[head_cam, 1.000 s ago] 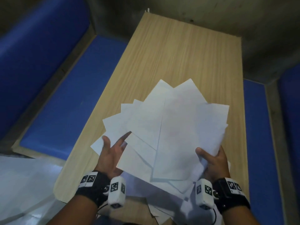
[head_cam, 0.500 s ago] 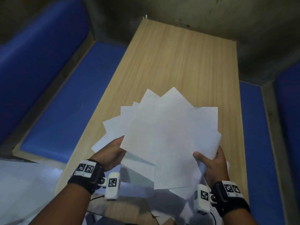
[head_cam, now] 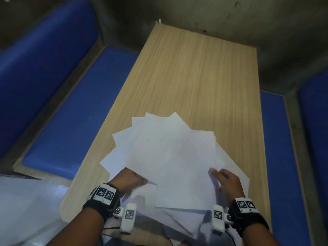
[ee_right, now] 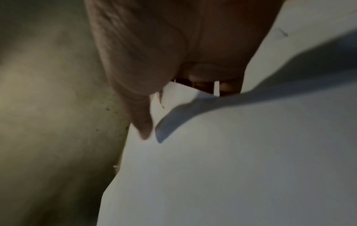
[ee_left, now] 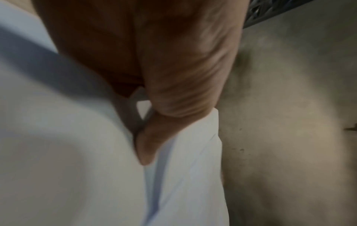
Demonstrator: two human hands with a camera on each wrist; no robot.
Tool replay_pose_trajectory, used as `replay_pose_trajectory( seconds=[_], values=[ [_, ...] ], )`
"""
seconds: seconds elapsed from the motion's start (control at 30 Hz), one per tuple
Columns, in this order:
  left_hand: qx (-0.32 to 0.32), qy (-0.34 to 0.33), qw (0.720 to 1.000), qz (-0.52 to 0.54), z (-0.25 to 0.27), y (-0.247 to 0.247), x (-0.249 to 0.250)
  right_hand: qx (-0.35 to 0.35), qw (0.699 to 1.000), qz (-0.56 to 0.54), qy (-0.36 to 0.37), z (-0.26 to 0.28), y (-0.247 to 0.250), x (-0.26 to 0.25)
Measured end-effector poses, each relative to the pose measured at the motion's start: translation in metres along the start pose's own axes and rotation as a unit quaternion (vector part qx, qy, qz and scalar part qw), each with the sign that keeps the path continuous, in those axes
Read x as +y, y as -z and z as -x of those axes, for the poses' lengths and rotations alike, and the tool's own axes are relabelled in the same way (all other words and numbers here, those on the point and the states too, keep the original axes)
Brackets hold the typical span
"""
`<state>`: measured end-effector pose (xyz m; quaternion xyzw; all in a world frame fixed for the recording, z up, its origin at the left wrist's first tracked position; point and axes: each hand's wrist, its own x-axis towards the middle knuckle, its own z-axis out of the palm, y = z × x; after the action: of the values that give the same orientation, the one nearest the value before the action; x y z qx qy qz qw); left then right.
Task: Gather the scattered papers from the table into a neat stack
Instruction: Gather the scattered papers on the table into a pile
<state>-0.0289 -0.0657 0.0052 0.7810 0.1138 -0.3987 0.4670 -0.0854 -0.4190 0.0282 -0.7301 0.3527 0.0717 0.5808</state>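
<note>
A fanned bundle of white papers (head_cam: 170, 157) is held up over the near half of the wooden table (head_cam: 195, 71). My left hand (head_cam: 129, 180) grips the bundle's lower left side, its fingers tucked under the sheets. In the left wrist view the thumb pinches the papers (ee_left: 183, 168). My right hand (head_cam: 225, 181) grips the lower right side, thumb on top and fingers beneath. The right wrist view shows the thumb pressed on the papers (ee_right: 231, 152). More sheets (head_cam: 184, 222) show below the bundle near the table's front edge.
Blue padded benches run along the table's left side (head_cam: 74, 107) and right side (head_cam: 276, 157). A grey wall (head_cam: 213, 15) stands behind the table's far end. A pale glossy surface (head_cam: 26, 210) lies at the lower left.
The fan has drawn tighter and come nearer to me. My left hand went from lying open on top of the sheets to gripping them from beneath. My right hand kept its grip.
</note>
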Motion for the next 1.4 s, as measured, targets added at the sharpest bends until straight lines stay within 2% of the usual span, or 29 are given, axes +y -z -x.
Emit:
replay_pose_trajectory(
  seconds=[0.07, 0.2, 0.3, 0.43, 0.57, 0.67, 0.73, 0.83, 0.93, 1.03, 1.13, 1.17, 1.2, 1.27, 1.3, 1.4],
  values=[
    [-0.02, 0.041, 0.998, -0.054, -0.006, -0.004, -0.009, -0.025, 0.992, 0.123, -0.013, -0.008, 0.003, 0.013],
    [-0.048, 0.067, 0.992, -0.101, -0.013, -0.014, -0.021, -0.132, 0.934, 0.324, -0.065, -0.016, -0.001, 0.024],
    [-0.035, 0.065, 0.995, -0.067, -0.015, -0.023, -0.021, -0.125, 0.931, 0.336, -0.069, -0.021, -0.012, 0.02],
    [0.025, 0.051, 0.994, -0.097, -0.017, -0.027, -0.017, -0.081, 0.896, 0.434, -0.048, -0.029, -0.021, 0.017],
    [0.045, 0.037, 0.985, -0.165, -0.022, -0.029, -0.013, -0.067, 0.911, 0.407, 0.016, -0.033, -0.026, 0.017],
    [0.037, 0.043, 0.983, -0.177, -0.023, -0.031, -0.011, -0.086, 0.904, 0.419, 0.007, -0.035, -0.032, 0.01],
    [0.034, 0.016, 0.988, -0.151, -0.022, -0.033, -0.009, -0.1, 0.889, 0.446, -0.019, -0.038, -0.035, 0.007],
    [0.077, -0.034, 0.995, -0.053, -0.022, -0.033, -0.01, -0.162, 0.85, 0.497, -0.071, -0.042, -0.036, 0.005],
    [0.115, -0.022, 0.991, 0.064, -0.024, -0.034, -0.018, -0.227, 0.805, 0.542, -0.086, -0.041, -0.032, -0.003],
    [0.101, 0.004, 0.972, 0.213, -0.025, -0.038, -0.024, -0.241, 0.814, 0.52, -0.088, -0.041, -0.028, -0.006],
    [0.078, 0.064, 0.928, 0.36, -0.022, -0.043, -0.016, -0.226, 0.834, 0.497, -0.079, -0.039, -0.028, -0.001],
    [0.067, 0.077, 0.922, 0.375, -0.021, -0.046, -0.014, -0.227, 0.838, 0.49, -0.081, -0.038, -0.03, 0.001],
    [0.069, 0.082, 0.931, 0.35, -0.02, -0.047, -0.011, -0.23, 0.837, 0.49, -0.081, -0.034, -0.031, 0.001],
    [0.112, 0.064, 0.967, 0.219, -0.024, -0.051, -0.007, -0.243, 0.835, 0.487, -0.081, -0.03, -0.032, 0.006],
    [0.137, 0.055, 0.977, 0.157, -0.026, -0.053, -0.005, -0.252, 0.837, 0.479, -0.081, -0.029, -0.031, 0.008],
    [0.17, 0.047, 0.977, 0.117, -0.035, -0.054, -0.002, -0.264, 0.85, 0.447, -0.093, -0.025, -0.026, 0.013]
  ],
)
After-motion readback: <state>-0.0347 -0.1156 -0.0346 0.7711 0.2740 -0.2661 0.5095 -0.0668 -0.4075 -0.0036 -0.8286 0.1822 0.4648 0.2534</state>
